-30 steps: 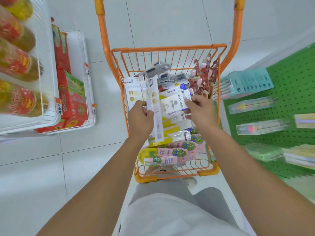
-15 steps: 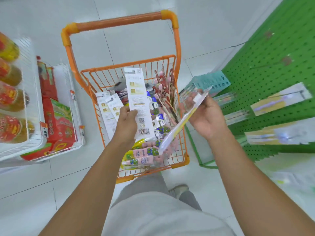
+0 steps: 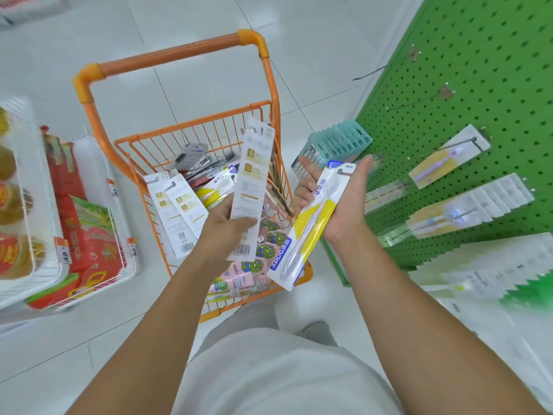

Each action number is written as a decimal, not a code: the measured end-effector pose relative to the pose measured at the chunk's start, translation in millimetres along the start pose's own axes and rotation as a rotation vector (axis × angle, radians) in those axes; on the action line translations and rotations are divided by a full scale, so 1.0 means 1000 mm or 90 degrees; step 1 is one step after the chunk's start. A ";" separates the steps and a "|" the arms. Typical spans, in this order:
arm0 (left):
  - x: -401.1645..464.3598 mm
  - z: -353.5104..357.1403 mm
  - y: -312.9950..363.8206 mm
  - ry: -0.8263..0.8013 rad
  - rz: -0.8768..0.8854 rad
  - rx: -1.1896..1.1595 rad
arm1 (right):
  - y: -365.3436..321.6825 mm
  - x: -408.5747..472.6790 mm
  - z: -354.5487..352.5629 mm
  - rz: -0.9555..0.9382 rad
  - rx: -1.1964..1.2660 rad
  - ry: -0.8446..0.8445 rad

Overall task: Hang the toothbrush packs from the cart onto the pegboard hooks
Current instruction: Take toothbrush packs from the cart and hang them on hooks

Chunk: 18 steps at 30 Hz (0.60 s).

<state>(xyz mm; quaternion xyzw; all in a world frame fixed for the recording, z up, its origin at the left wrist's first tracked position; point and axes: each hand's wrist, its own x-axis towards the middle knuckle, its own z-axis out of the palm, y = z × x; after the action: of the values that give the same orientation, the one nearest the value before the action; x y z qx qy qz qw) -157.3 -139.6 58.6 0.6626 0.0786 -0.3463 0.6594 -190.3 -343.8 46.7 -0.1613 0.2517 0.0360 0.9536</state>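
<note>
Holding toothbrush packs over cart [image 3: 191, 136], left hand [image 3: 223, 227], right hand [image 3: 344, 205]

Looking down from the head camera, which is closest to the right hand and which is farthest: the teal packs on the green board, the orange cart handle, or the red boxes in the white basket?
From the right hand:
1. Teal packs, just beyond it on the pegboard's near edge.
2. Orange cart handle, across the cart to the left.
3. Red boxes, far left in the white basket.
</note>
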 end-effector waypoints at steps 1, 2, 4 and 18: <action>0.001 0.000 0.000 -0.016 -0.002 -0.006 | 0.001 0.001 0.001 -0.002 -0.008 -0.006; 0.002 0.000 0.000 -0.029 0.000 0.003 | 0.002 0.002 0.001 -0.004 -0.025 -0.004; 0.004 0.003 0.001 -0.032 0.021 0.031 | 0.001 0.002 -0.001 -0.010 -0.063 0.008; 0.030 0.006 0.000 0.127 0.069 0.329 | 0.009 0.006 -0.031 -0.053 -0.560 0.441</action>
<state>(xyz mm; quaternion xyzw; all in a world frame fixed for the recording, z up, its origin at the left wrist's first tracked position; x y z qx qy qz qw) -136.9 -155.8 42.0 0.8426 0.0165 -0.2521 0.4755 -200.8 -345.4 16.0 -0.5560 0.5052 0.0446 0.6585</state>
